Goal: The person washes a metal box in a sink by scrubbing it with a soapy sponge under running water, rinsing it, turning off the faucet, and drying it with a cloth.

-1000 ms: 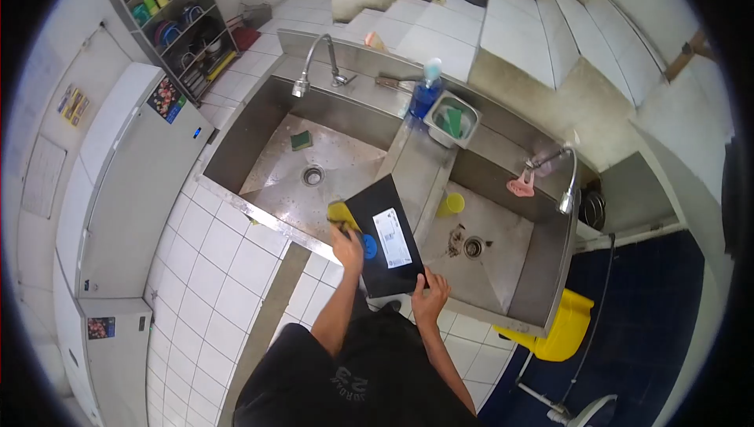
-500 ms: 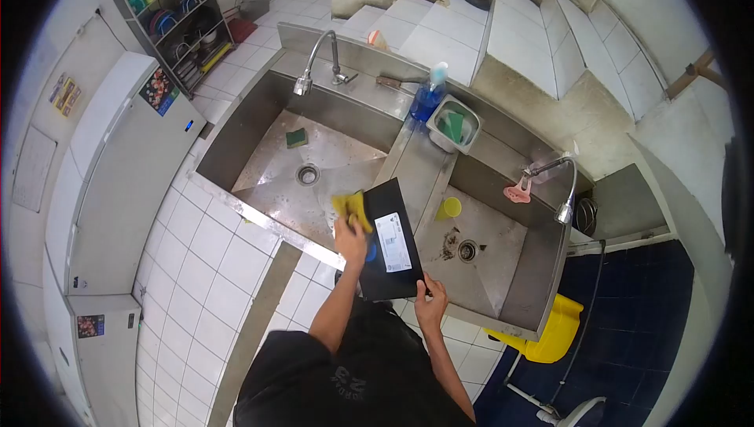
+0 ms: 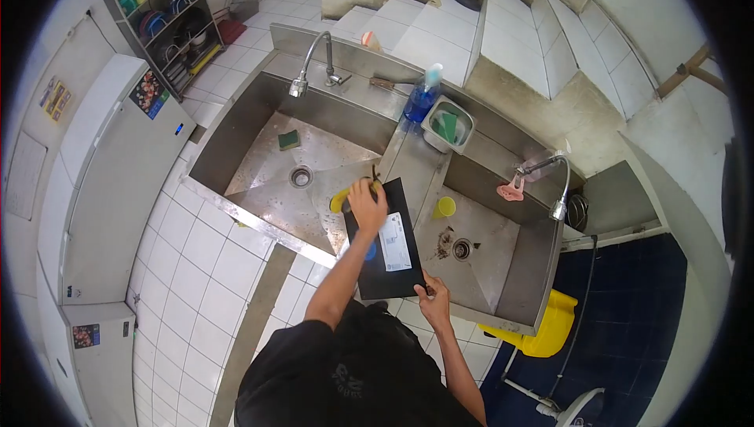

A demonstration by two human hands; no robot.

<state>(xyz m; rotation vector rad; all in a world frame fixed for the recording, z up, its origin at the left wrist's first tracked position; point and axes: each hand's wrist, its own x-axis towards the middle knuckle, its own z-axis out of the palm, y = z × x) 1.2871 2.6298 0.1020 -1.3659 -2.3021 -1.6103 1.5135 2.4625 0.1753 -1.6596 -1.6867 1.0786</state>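
Observation:
Bunched under my left hand [image 3: 367, 207] is a yellow cloth [image 3: 339, 200] with dark patches. That hand presses the cloth against the upper left part of a flat black rectangular panel [image 3: 393, 283]. A white printed label [image 3: 396, 242] is stuck on the panel's face, and a blue patch shows beside my left wrist. My right hand [image 3: 433, 301] grips the panel's lower right corner, its thumb on the face. The panel is held over the divider between two steel sink basins, near their front edge.
The left basin [image 3: 212, 148] holds a green-yellow sponge [image 3: 289, 140]. A yellow cup [image 3: 444, 207] lies in the right basin [image 3: 495, 231]. Between the taps stand a bottle of blue liquid [image 3: 422, 101] and a steel container [image 3: 459, 144]. A yellow bin [image 3: 554, 325] stands at the right.
My left hand has moved right and up across the panel with the cloth, covering more of its upper part. My right hand keeps its grip on the corner.

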